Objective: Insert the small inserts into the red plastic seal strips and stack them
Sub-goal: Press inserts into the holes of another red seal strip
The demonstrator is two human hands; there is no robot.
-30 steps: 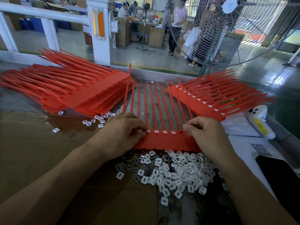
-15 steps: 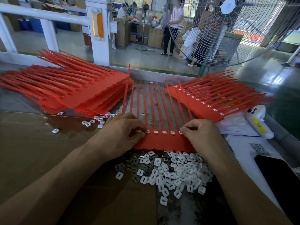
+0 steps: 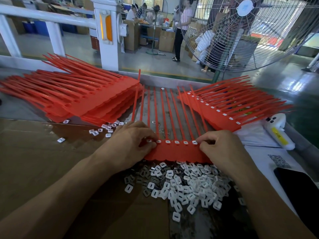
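A red seal strip sheet (image 3: pixel 176 151) lies flat in front of me, its tails pointing away, with several white inserts seated along its top row. My left hand (image 3: pixel 131 142) rests on the sheet's left end, its fingertips on the inserts there. My right hand (image 3: pixel 219 147) has curled fingers at the right end, pinching or pressing a white insert (image 3: pixel 194 142). A heap of loose white inserts (image 3: pixel 183 183) lies just below the sheet. A stack of sheets without inserts (image 3: pixel 82 99) sits at the left. A stack of sheets with inserts (image 3: pixel 229 107) sits at the right.
A few stray inserts (image 3: pixel 103 130) lie by the left stack. A white handheld device (image 3: pixel 278 130) and a dark phone (image 3: pixel 298 188) lie at the right. Brown cardboard (image 3: pixel 43 161) covers the table's left part. A large fan (image 3: pixel 250 31) stands behind the table.
My right hand has shifted slightly left along the insert row, and its fingertips now sit at the rightmost visible insert. My left hand has stayed on the sheet's left end.
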